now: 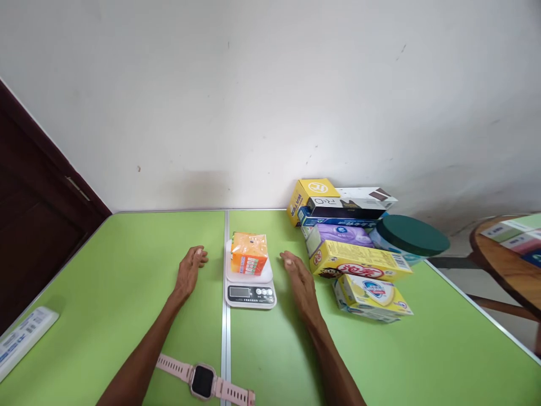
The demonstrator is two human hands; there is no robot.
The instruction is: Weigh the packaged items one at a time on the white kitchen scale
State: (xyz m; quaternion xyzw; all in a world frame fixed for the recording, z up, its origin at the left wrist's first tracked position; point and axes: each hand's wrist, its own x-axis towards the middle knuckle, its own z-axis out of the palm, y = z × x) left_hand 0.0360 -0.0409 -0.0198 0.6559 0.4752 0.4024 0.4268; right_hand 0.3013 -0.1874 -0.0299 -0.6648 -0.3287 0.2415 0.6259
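Observation:
An orange plastic-wrapped packet (249, 254) sits on the white platform of a small kitchen scale (251, 296), whose display and round buttons face me. To the left of the scale, my left hand (191, 272) is over the table with its fingers loosely bent and nothing in it. On the other side, my right hand (300, 279) holds nothing either, its fingers stretched forward between the scale and the boxes. Neither hand touches the packet. No figures can be read on the display.
Stacked at the right are a yellow soap box (374, 296), a yellow carton (359, 262), a purple pack (340, 235), a black-and-white box (349, 204) and a green-lidded tub (409, 237). A pink-strapped smartwatch (203, 382) lies in front; a white box (27, 338) is far left.

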